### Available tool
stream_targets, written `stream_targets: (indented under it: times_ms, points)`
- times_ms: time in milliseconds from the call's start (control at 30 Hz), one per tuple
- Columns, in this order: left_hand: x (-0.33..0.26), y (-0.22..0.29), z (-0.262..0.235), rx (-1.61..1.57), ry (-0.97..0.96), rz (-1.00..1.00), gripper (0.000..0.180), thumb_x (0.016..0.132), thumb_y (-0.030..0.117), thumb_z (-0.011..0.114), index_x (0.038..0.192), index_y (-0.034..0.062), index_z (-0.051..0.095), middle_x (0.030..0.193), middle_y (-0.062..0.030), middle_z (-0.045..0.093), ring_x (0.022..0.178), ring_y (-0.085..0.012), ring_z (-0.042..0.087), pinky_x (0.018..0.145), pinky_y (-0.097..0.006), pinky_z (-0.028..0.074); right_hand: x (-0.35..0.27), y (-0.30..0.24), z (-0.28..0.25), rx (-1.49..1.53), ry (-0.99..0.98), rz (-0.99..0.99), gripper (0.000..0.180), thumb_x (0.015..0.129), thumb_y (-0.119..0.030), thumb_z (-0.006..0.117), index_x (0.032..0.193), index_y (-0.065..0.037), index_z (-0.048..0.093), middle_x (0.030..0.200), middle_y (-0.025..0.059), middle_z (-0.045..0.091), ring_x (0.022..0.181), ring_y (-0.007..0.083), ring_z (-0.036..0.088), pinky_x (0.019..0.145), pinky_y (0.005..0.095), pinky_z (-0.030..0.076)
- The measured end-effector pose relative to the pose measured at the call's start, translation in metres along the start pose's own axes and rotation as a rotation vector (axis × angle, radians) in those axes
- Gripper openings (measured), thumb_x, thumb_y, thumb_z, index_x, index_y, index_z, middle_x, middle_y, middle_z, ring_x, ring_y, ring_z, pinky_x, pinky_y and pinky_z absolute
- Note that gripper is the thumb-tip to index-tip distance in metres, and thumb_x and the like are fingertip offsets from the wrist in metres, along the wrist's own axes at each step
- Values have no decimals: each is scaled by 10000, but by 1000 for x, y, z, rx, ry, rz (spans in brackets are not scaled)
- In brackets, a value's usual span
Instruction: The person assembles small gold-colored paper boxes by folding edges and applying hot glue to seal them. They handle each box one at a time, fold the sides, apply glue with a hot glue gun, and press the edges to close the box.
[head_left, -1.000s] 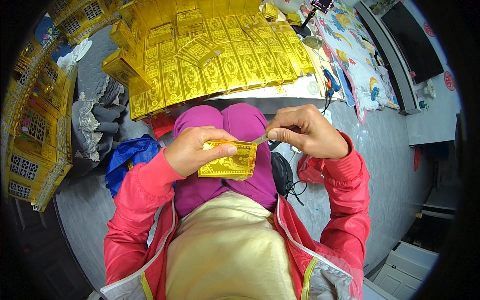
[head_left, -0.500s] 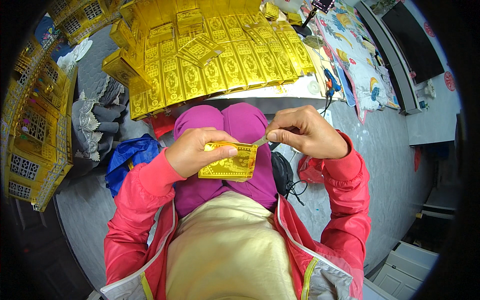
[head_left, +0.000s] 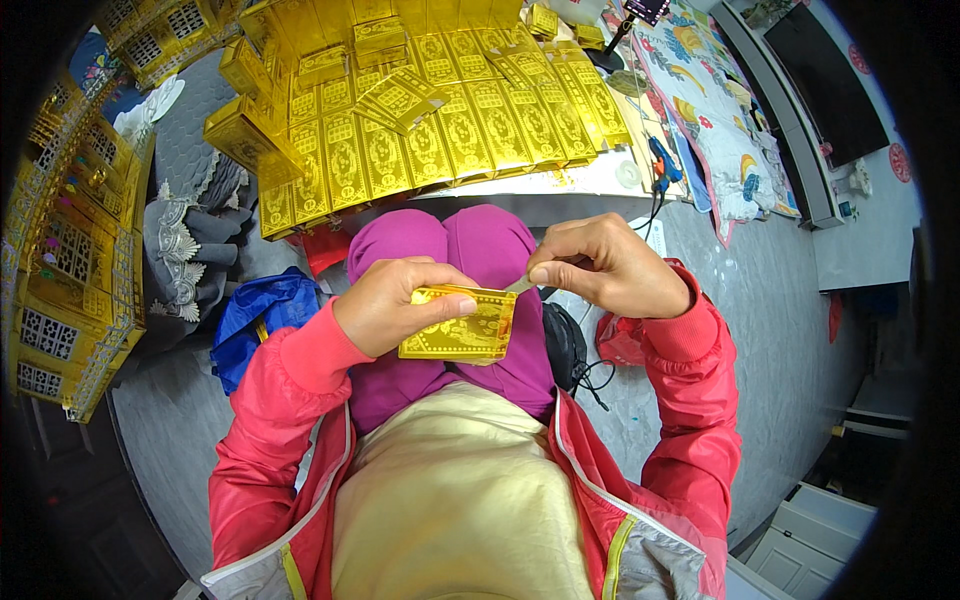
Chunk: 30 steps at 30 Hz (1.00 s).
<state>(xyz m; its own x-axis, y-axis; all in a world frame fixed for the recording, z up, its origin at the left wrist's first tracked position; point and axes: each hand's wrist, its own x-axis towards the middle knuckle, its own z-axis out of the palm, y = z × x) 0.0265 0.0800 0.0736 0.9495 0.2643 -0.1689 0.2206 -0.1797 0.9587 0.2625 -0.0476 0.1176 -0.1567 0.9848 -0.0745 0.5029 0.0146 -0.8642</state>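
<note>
My left hand (head_left: 395, 305) grips a small gold foil card (head_left: 462, 327) with printed patterns, held flat above my lap and purple trousers. My right hand (head_left: 608, 265) pinches a thin pale strip (head_left: 519, 286) that runs from the card's upper right corner. Both hands are close together, a little below the table edge. Red jacket sleeves cover both forearms.
A table (head_left: 590, 180) ahead carries rows of gold foil sheets (head_left: 440, 120) and small gold boxes (head_left: 245, 135). Gold lattice paper structures (head_left: 70, 260) stand at the left. A blue bag (head_left: 255, 320) and grey cloth (head_left: 185, 260) lie on the floor; a black cable (head_left: 585, 370) lies at my right.
</note>
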Motion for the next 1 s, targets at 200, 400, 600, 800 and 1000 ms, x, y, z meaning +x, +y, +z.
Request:
stream_targets:
  times_ms: [200,400,600,800,1000]
  points:
    - [-1,1,1,-9,4,2,274,942,227,652,1106,11,692,959,-88,690,910,-142,638,819,-286,489,1,0,2,26,-4,-5,132,893,-108,647,923,12,692,759,151,636,658,268,607,623,350,476]
    - [-1,1,2,-13,10,4,273,939,225,656,1107,13,693,955,-88,691,905,-142,639,818,-285,489,2,1,3,19,-11,-3,138,891,-107,646,926,20,688,769,159,644,672,277,617,637,357,483]
    - [-1,2,2,-33,6,-11,279,939,233,655,1102,9,693,950,-87,686,901,-141,637,812,-283,487,3,1,4,26,-12,0,135,886,-92,642,923,32,682,777,165,648,682,273,627,643,355,486]
    - [-1,2,2,-30,6,-2,283,941,238,652,1100,7,693,945,-88,682,892,-140,635,803,-283,486,4,0,5,30,-23,4,132,884,-83,640,920,38,681,774,163,648,679,263,626,640,353,486]
    - [0,0,3,10,14,21,281,942,238,652,1101,11,695,932,-87,678,885,-140,635,789,-285,488,5,-1,6,22,-31,-3,133,885,-88,642,920,34,683,783,167,654,689,266,635,647,355,491]
